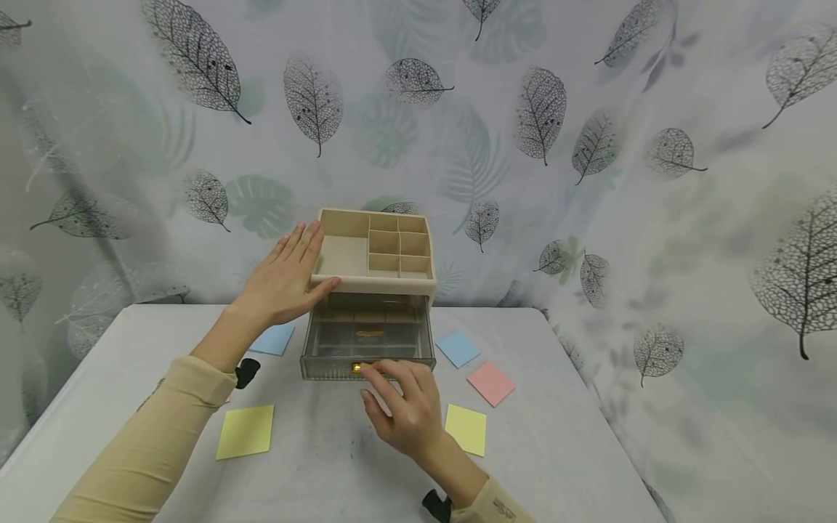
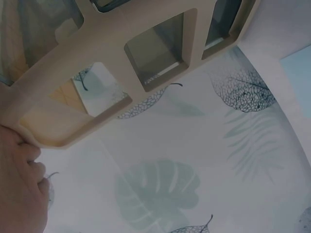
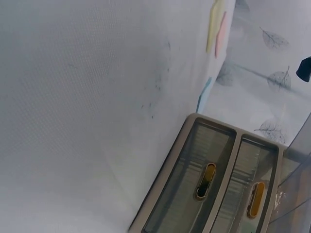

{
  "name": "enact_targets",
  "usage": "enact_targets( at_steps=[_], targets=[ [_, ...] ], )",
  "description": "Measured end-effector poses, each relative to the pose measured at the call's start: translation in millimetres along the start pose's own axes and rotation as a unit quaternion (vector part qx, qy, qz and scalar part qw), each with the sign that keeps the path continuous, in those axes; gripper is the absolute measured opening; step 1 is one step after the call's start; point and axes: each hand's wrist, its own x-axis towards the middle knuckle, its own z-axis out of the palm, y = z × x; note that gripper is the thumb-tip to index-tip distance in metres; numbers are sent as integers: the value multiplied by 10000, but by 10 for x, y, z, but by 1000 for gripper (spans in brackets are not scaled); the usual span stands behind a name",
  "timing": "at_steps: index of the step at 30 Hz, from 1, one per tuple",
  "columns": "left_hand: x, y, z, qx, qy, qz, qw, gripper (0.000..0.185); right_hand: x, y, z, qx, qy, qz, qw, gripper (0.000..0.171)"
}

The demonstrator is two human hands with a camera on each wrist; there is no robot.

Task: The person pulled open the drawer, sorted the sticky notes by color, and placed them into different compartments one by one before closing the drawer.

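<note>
Two hands work at a beige organizer standing at the far middle of a white table. Its top is an open tray split into one large compartment on the left and small squares on the right. Below it a clear drawer stands pulled out toward the near side, with a gold knob on its front.

The left hand lies flat against the left side of the tray, fingers straight and together, thumb pressed along the tray's near left edge. The left wrist view shows only a bit of that hand under the tray's corner.

The right hand is on the near side of the drawer, fingers bent, with fingertips at the knob; whether they pinch it or only touch it cannot be told. The right wrist view shows two drawer fronts, each with a gold oval pull, but no fingers.

Five sticky notes lie on the table around the organizer: a blue note to the left, partly under the left forearm, a yellow note near left, another blue note to the right, a pink note just nearer than it, and a second yellow note beside the right wrist. Leaf-print cloth hangs behind and to the right.
</note>
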Motion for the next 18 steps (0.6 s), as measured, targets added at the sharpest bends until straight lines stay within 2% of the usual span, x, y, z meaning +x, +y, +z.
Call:
enact_targets(
  at_steps=[8,18],
  targets=[
    [2,0,5,-33,-38,-16,10000,94,26,15,-186,392,-5,423,9983,32],
    [20,-22,22,-15,-85,6,10000,93,45,204,-410,326,403,722,9960,34]
  ],
)
